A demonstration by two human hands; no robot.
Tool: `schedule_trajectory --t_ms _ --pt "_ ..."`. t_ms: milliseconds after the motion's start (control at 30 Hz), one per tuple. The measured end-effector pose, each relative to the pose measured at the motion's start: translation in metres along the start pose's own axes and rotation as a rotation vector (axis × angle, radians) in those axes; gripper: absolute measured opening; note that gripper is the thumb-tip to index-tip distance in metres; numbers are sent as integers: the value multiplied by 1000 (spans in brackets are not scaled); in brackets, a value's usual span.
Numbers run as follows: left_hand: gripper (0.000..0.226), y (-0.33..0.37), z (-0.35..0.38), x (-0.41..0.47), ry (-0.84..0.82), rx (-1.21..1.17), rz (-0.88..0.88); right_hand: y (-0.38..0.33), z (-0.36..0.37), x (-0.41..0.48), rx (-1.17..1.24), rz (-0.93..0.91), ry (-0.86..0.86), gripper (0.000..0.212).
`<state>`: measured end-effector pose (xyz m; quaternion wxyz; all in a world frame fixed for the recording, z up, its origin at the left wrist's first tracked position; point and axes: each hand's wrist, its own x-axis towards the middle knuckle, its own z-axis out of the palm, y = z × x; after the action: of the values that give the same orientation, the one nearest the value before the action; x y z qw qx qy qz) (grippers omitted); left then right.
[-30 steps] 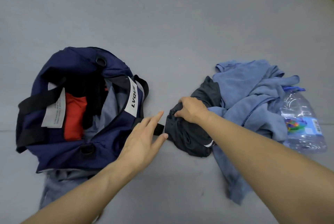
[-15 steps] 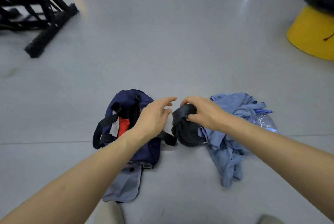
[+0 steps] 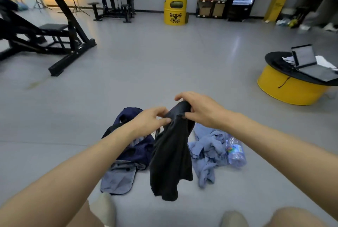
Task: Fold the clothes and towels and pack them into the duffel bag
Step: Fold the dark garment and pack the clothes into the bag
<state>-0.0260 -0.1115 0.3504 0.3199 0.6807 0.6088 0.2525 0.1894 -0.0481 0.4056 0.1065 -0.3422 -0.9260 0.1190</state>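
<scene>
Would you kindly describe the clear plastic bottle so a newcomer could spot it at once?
On the grey gym floor, just ahead of the person, a navy fabric duffel bag sits left of a crumpled pile of light blue cloth. The clear plastic water bottle lies on its side against that pile's right edge. It alone is transparent, with a colourful label.

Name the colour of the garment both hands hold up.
Black fabric garment; clearest in the head view.
</scene>
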Motion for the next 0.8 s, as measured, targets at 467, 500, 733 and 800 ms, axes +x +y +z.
schedule_trajectory --t_ms 467,500,733,800 --pt "51 -17 -3 -87 77 345 -50 -9 11 -75 -160 167 -267 47" --pt "51 -17 -3 -88 88 427 -25 -7 13 -77 -157 174 -271 40" --pt "50 -12 -9 -88 250 733 104 -2 11 -83 -191 220 -258 30" --pt "39 -7 -10 -85 295 720 94 1 9 -86 -184 233 -226 31"
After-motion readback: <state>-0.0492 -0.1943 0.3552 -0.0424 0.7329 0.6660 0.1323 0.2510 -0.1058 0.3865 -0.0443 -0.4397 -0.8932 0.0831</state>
